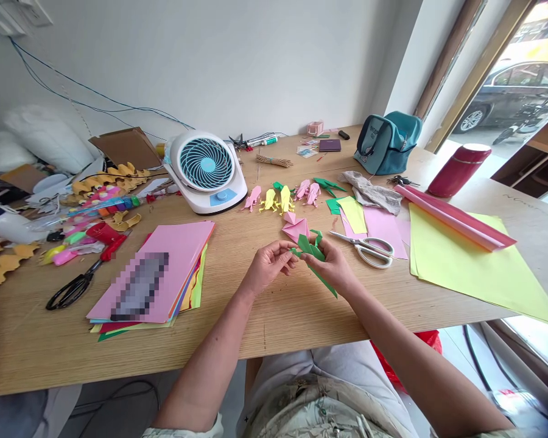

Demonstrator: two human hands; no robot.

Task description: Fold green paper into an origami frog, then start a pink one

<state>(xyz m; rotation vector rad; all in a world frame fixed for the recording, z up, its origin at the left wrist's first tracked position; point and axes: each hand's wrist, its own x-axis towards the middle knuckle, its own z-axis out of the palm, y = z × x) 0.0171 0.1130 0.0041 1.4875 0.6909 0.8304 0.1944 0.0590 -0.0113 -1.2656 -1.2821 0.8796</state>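
A partly folded green paper figure (311,247) is held between my two hands, above the front middle of the wooden table. My left hand (273,263) pinches a thin green point at the figure's left side. Fingers of my right hand (331,266) grip its body from the right, and a long green point sticks out below them. Just beyond my hands lies a pink folded paper piece (296,227). Farther back stand small folded figures, among them a yellow one (285,199), a pink one (252,198) and a green one (329,185).
White-handled scissors (369,248) lie right of my hands, near pink sheets (386,231) and large yellow sheets (475,261). At left are a pink-topped paper stack (182,255) and black-handled scissors (75,289). A fan (206,170), teal bag (386,145) and red bottle (459,170) stand behind.
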